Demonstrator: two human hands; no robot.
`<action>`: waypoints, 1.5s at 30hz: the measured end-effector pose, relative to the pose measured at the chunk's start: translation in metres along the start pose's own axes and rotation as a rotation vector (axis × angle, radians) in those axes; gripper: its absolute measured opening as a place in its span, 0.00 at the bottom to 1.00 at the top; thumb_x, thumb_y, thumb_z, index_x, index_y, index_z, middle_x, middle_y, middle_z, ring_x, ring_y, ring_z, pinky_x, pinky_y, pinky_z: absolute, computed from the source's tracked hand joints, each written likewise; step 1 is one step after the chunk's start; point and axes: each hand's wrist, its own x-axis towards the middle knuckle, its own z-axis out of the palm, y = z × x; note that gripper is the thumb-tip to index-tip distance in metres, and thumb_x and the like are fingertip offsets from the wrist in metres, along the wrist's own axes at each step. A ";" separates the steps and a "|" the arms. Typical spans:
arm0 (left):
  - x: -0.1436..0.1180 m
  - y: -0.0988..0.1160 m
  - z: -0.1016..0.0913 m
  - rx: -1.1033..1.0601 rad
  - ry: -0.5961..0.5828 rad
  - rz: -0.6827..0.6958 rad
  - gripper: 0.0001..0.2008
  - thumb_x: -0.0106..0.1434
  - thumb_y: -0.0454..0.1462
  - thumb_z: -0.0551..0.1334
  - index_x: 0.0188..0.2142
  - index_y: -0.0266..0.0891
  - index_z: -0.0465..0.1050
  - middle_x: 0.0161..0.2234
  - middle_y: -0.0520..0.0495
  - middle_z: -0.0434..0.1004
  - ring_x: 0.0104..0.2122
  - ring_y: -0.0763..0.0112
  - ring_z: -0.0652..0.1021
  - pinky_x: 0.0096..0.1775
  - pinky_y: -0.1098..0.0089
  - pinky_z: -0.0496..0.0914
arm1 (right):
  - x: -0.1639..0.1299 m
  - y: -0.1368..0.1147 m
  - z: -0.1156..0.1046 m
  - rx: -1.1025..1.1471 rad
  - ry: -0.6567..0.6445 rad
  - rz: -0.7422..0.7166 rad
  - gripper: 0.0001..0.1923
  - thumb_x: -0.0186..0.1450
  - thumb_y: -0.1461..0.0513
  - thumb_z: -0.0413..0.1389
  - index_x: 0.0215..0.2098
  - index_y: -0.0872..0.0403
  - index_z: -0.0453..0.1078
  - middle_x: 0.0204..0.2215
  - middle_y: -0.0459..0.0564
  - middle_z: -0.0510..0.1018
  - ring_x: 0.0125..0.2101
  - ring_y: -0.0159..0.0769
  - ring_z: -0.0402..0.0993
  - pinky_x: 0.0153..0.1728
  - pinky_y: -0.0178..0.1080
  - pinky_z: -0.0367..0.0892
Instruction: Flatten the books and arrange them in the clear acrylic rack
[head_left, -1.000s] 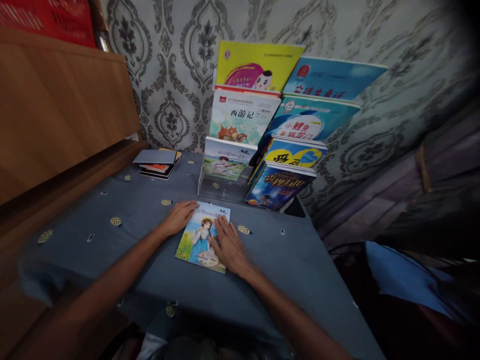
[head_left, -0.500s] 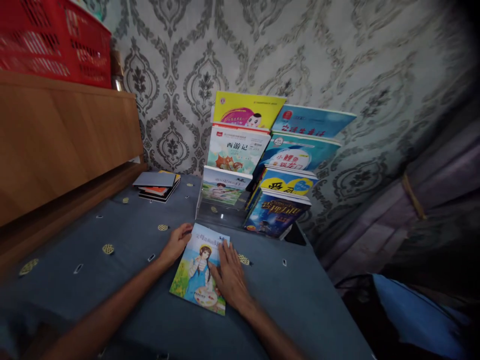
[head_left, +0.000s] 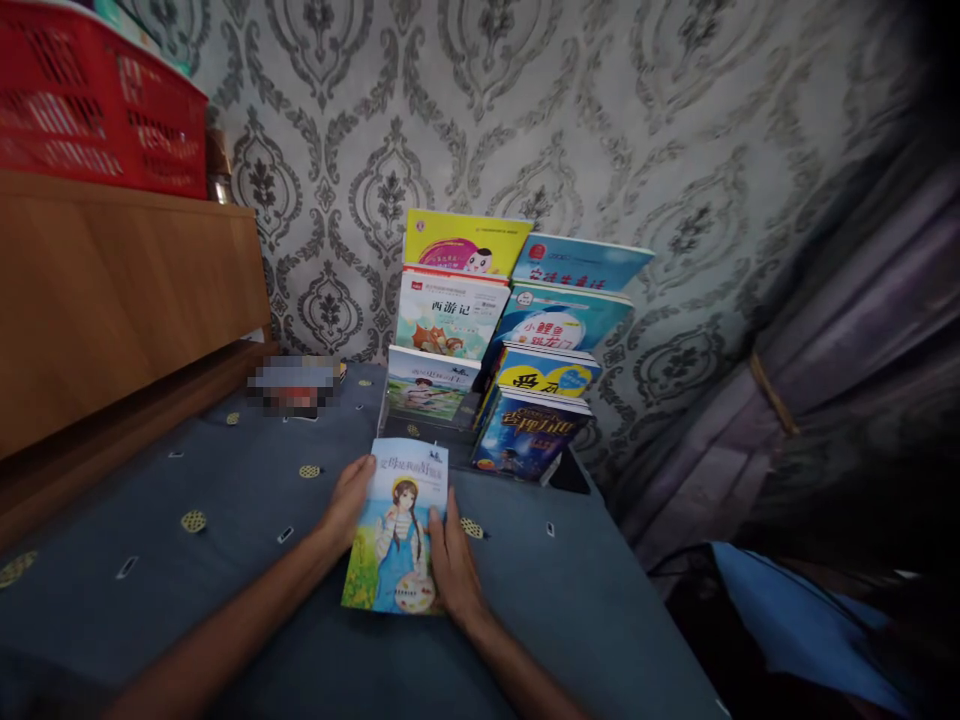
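Between my two hands is a thin book point(head_left: 397, 530), its cover showing a girl in blue overalls under a pale blue sky. My left hand point(head_left: 349, 503) grips its left edge, fingers partly hidden behind the cover. On the right edge my right hand point(head_left: 456, 560) holds it, with the thumb on the front and the fingers along the side. Just beyond stands a clear tiered book rack point(head_left: 420, 425) filled with upright books. At its front left is a book with a green meadow cover point(head_left: 429, 388); at the front right, a dark blue book point(head_left: 529, 440).
A blurred stack of flat items point(head_left: 296, 385) lies at the back left of the grey patterned cloth point(head_left: 247, 590). A wooden cabinet point(head_left: 127, 310) with a red basket point(head_left: 105, 105) stands on the left. Curtains point(head_left: 720, 440) hang at the right; wallpaper point(head_left: 525, 120) backs the rack.
The book has been raised from lying on the cloth to a more upright tilt. My right hand has slid from flat on the cover to its right edge. The view has shifted slightly.
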 end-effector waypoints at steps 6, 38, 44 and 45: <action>-0.010 0.031 0.020 0.234 -0.064 0.327 0.33 0.54 0.64 0.63 0.35 0.34 0.76 0.27 0.47 0.79 0.29 0.66 0.77 0.33 0.69 0.71 | 0.006 -0.042 -0.007 0.243 0.046 -0.106 0.31 0.71 0.41 0.41 0.61 0.51 0.63 0.55 0.56 0.76 0.56 0.44 0.71 0.57 0.48 0.68; -0.015 0.062 -0.013 0.975 -0.268 0.566 0.20 0.56 0.51 0.68 0.42 0.41 0.78 0.27 0.48 0.79 0.25 0.63 0.75 0.29 0.69 0.67 | 0.011 -0.062 -0.045 -0.134 0.161 -0.535 0.15 0.74 0.57 0.45 0.51 0.51 0.70 0.37 0.54 0.76 0.37 0.43 0.74 0.38 0.42 0.72; -0.013 0.078 -0.003 1.062 -0.286 0.549 0.26 0.55 0.49 0.67 0.51 0.40 0.73 0.31 0.50 0.80 0.25 0.65 0.73 0.29 0.71 0.64 | 0.022 -0.072 -0.047 -0.072 0.042 -0.450 0.17 0.74 0.57 0.44 0.55 0.52 0.66 0.43 0.54 0.81 0.38 0.42 0.79 0.37 0.40 0.72; -0.012 0.078 -0.001 1.071 -0.270 0.561 0.27 0.56 0.49 0.66 0.52 0.39 0.72 0.32 0.49 0.80 0.26 0.65 0.73 0.29 0.70 0.65 | 0.025 -0.075 -0.048 -0.077 0.029 -0.437 0.17 0.74 0.57 0.43 0.56 0.52 0.65 0.43 0.53 0.82 0.36 0.42 0.80 0.36 0.39 0.72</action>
